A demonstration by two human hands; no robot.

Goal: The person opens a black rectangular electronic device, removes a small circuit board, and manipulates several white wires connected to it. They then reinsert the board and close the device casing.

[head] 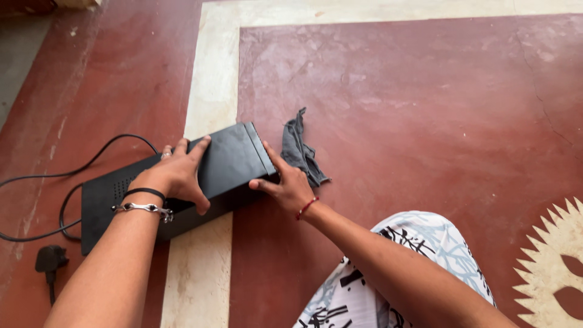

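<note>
Black and flat, the box-shaped device [182, 182] lies on the red floor [395, 121], set slantwise across the pale stone band [212, 79] that borders the darker panel. My left hand [176, 176] rests spread on its top, fingers open and pressed flat toward the far edge, thumb hooked down over the near side. My right hand [288, 185] is at the ribbed end of the box, fingers stretched along that end face and thumb against the lower corner; it is open too, bracing the end, not wrapped around anything.

My left wrist and forearm cover much of the near half of the box, so I cannot make out that part of the lid. A patch of small vent holes shows beside my wrist. The rear end is in shade and I cannot tell what sockets it has.

A grey cloth [300, 152] lies crumpled on the floor just beyond my right hand, touching or nearly touching the ribbed end; my fingers hide the spot where they meet. A black cable [79, 167] loops out from the left end and runs off the picture's edge, and a black plug [48, 258] lies on the floor near my left elbow. My knee in patterned white fabric [419, 255] is cut off at the bottom.
</note>
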